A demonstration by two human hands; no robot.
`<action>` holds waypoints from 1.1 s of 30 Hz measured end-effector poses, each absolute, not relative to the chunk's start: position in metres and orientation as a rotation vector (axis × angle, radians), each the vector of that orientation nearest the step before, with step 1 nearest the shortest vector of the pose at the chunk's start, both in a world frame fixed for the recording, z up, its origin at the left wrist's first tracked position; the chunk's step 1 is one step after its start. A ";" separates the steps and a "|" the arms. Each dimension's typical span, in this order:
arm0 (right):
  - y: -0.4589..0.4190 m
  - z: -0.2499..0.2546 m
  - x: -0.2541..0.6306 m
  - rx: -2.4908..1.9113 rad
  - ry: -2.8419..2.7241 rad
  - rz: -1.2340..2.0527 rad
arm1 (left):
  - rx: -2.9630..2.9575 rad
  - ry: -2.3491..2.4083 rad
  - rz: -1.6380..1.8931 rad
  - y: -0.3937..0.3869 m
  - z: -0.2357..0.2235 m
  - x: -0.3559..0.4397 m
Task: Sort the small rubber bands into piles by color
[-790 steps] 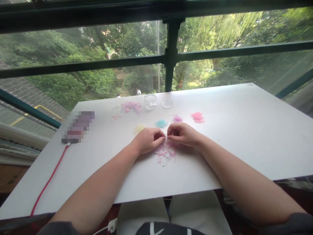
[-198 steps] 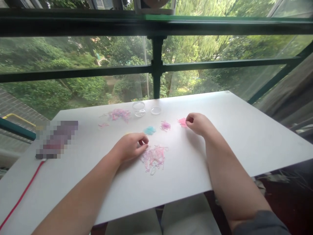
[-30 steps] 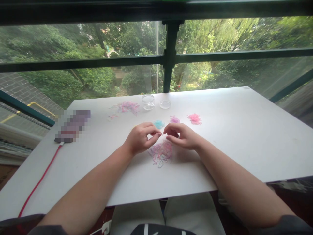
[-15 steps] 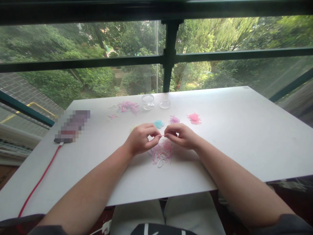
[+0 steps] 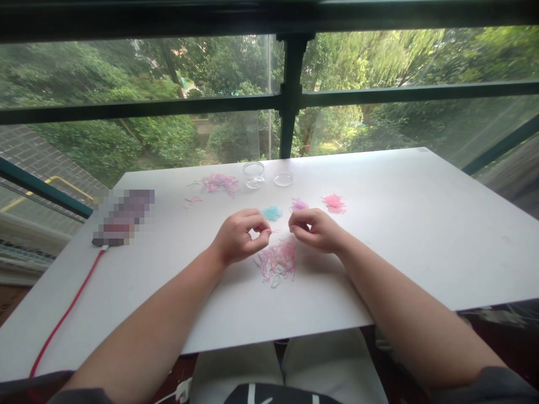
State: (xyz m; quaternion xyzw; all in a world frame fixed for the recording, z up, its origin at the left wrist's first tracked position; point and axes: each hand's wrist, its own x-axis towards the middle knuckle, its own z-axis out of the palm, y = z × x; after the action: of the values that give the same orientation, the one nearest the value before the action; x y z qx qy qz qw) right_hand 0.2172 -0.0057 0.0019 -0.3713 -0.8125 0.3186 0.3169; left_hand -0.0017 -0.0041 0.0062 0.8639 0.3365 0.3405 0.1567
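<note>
A mixed heap of small pink and purple elastic bands (image 5: 277,262) lies on the white board (image 5: 404,235) just in front of both hands. My left hand (image 5: 238,235) is curled, its thumb and fingertips pinching a tiny pinkish band. My right hand (image 5: 314,228) is also curled in a pinch, a little apart from the left; what it holds is too small to name. Behind the hands sit sorted little piles: blue (image 5: 272,213), purple (image 5: 298,205) and pink (image 5: 334,203).
At the back stand a small clear jar (image 5: 254,174) and its clear lid (image 5: 283,179), with another mixed heap of bands (image 5: 219,183) to their left. A blurred device (image 5: 124,216) with a red cable (image 5: 63,320) lies at the left. A window railing runs behind.
Half a second ago my fingertips met over the heap around one band. Now the hands have drawn slightly apart, the right one moving away to the right.
</note>
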 end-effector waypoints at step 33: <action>-0.006 -0.004 0.209 -0.884 -2.091 0.924 | 2.438 0.946 0.928 -0.004 0.001 0.001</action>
State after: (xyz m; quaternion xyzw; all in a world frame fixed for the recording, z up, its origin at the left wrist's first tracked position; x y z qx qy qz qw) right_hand 0.2090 -0.0063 -0.0042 -0.3395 -0.8028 0.3546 0.3383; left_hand 0.0014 -0.0039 0.0009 0.8639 0.3351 0.3288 0.1824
